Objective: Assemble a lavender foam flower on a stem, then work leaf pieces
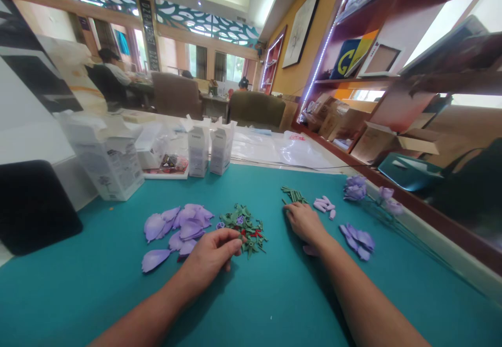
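My left hand (214, 250) is closed in a pinch at the near left edge of a pile of small green plastic parts (239, 216). What lies between its fingertips is too small to make out. A few red and purple bits are mixed into that pile. To its left lie several loose purple petals (192, 226). My right hand (304, 221) reaches down to a bundle of short green sticks (293, 194), fingertips at their near end; the undersides of its fingers are hidden. Pale lilac pieces (323, 204) sit just right of it, and one purple petal (311, 250) shows partly beneath the wrist.
More purple petals (357, 241) lie on the teal mat (117, 294) at right, near purple artificial flowers (355, 187) on long stems. White boxes (198, 150) stand along the back. A dark tablet-like object (35, 205) is at left; shelves (353, 82) rise on the right.
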`<state>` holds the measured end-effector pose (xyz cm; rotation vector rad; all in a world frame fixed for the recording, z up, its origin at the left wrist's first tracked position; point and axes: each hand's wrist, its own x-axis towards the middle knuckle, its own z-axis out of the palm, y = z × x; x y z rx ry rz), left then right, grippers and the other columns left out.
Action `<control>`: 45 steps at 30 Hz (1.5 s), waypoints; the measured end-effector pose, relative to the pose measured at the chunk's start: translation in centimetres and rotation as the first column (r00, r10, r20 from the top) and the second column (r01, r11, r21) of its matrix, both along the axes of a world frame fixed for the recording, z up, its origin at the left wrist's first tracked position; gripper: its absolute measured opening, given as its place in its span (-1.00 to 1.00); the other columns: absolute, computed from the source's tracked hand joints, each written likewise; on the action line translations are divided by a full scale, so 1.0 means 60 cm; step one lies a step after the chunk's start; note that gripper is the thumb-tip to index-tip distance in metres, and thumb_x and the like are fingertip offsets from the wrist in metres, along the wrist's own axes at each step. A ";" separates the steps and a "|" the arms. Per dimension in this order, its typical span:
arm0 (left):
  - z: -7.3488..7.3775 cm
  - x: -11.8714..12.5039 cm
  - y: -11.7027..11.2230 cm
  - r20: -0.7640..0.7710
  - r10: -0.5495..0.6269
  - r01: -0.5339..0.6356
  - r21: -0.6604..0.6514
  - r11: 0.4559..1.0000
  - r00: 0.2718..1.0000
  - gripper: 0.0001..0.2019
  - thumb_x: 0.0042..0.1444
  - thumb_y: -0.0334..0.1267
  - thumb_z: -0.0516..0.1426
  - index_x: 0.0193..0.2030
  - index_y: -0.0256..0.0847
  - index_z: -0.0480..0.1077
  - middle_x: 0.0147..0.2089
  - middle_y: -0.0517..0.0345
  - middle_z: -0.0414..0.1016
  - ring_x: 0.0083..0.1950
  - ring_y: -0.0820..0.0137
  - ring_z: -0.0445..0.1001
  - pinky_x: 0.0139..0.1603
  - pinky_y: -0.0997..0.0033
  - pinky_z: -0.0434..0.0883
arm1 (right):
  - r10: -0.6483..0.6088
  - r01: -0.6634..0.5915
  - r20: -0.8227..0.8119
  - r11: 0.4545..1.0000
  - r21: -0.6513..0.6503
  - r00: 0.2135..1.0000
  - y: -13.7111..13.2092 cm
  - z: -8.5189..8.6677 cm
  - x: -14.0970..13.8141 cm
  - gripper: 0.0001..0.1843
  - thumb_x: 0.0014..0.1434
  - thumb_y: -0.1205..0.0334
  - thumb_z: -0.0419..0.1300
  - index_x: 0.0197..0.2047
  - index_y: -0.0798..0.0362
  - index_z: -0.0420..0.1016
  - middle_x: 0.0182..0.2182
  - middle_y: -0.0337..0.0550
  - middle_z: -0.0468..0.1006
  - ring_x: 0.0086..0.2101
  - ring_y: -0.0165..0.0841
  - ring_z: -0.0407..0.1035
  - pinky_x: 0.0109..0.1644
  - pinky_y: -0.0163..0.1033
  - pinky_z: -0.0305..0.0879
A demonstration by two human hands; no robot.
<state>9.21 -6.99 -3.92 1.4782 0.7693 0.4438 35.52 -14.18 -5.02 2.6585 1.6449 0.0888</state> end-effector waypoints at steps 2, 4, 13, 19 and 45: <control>-0.001 0.000 0.000 0.004 -0.002 0.002 -0.003 1.000 1.000 -0.63 -0.12 0.00 0.16 -0.26 -0.24 0.42 -0.41 0.22 0.43 -0.57 0.53 0.25 -0.49 0.47 0.22 | 0.003 -0.003 -0.003 1.000 -0.004 1.000 0.002 -0.004 -0.001 -0.62 0.30 0.22 -0.10 0.09 -0.03 0.42 0.08 -0.06 0.41 0.02 -0.16 0.23 -0.08 -0.17 0.15; -0.001 0.000 0.000 0.010 -0.014 0.014 0.002 1.000 1.000 -0.64 -0.12 0.00 0.16 -0.27 -0.24 0.42 -0.42 0.23 0.42 -0.57 0.54 0.24 -0.49 0.47 0.22 | 0.012 -0.012 -0.001 1.000 -0.004 1.000 0.003 -0.006 -0.004 -0.62 0.30 0.23 -0.10 0.06 -0.02 0.44 0.09 -0.06 0.40 0.03 -0.14 0.22 -0.09 -0.16 0.15; 0.002 -0.002 0.001 0.028 -0.016 0.016 0.002 1.000 0.999 -0.66 -0.07 -0.04 0.14 -0.25 -0.27 0.41 -0.44 0.25 0.41 -0.60 0.57 0.24 -0.49 0.48 0.20 | 0.124 -0.124 0.003 0.990 0.061 0.992 0.012 -0.012 -0.032 -0.74 0.21 0.32 0.03 -0.18 -0.02 0.54 -0.14 -0.08 0.52 -0.10 -0.20 0.31 -0.15 -0.22 0.10; 0.002 -0.003 0.000 0.036 -0.031 0.031 0.001 1.000 0.999 -0.66 -0.03 -0.11 0.12 -0.16 -0.28 0.39 -0.44 0.26 0.40 -0.60 0.58 0.23 -0.50 0.50 0.19 | 0.150 -0.150 0.008 0.979 0.135 0.989 0.013 -0.018 -0.041 -0.83 0.13 0.38 0.06 -0.28 0.05 0.47 -0.28 -0.08 0.52 -0.22 -0.24 0.33 -0.21 -0.25 0.08; 0.008 -0.004 -0.006 0.007 -0.018 0.018 -0.010 1.000 1.000 -0.75 -0.01 -0.22 0.11 -0.18 -0.25 0.40 -0.46 0.28 0.39 -0.62 0.58 0.25 -0.55 0.53 0.22 | 0.495 0.293 -0.837 0.785 0.546 0.235 -0.004 0.036 -0.150 -0.55 -0.15 -0.10 0.38 -0.35 0.05 0.38 -0.51 -0.20 0.55 -0.53 -0.39 0.39 -0.41 -0.26 0.34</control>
